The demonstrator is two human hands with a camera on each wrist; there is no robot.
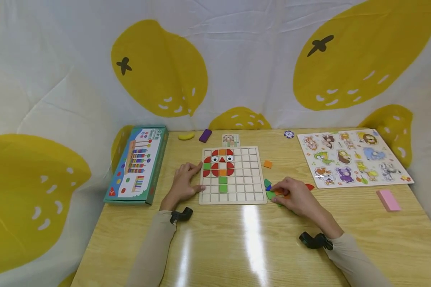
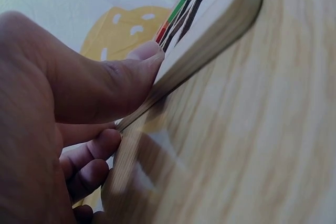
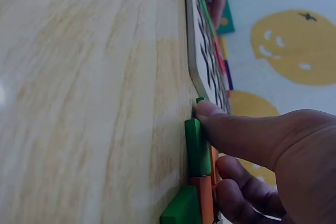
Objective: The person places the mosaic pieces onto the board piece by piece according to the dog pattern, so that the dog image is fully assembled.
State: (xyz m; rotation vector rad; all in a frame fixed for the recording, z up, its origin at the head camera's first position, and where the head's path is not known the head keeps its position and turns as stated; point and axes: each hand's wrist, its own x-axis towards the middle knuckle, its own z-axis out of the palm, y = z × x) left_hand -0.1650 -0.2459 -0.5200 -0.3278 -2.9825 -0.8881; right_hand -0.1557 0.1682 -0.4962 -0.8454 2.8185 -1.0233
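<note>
A wooden grid board (image 1: 242, 187) lies mid-table, with red, orange, green and white pieces forming a figure with two eyes (image 1: 222, 159) on its left part. My left hand (image 1: 183, 183) rests at the board's left edge. In the left wrist view its thumb (image 2: 113, 80) touches the rim, with other fingers bent beside it. Just right of the board, my right hand (image 1: 297, 195) is over a small pile of coloured pieces. Its thumb and forefinger pinch a green piece (image 1: 270, 195), partly hidden. Other green (image 3: 197, 148) and orange pieces (image 3: 202, 195) lie under that hand.
A pattern card (image 1: 230, 140) lies behind the board, near a purple block (image 1: 205, 136) and a yellow banana-shaped piece (image 1: 186, 136). A game box (image 1: 136, 167) is at left. An animal puzzle (image 1: 352, 157), pink block (image 1: 388, 200), round token (image 1: 289, 134) and orange square (image 1: 267, 164) are at right.
</note>
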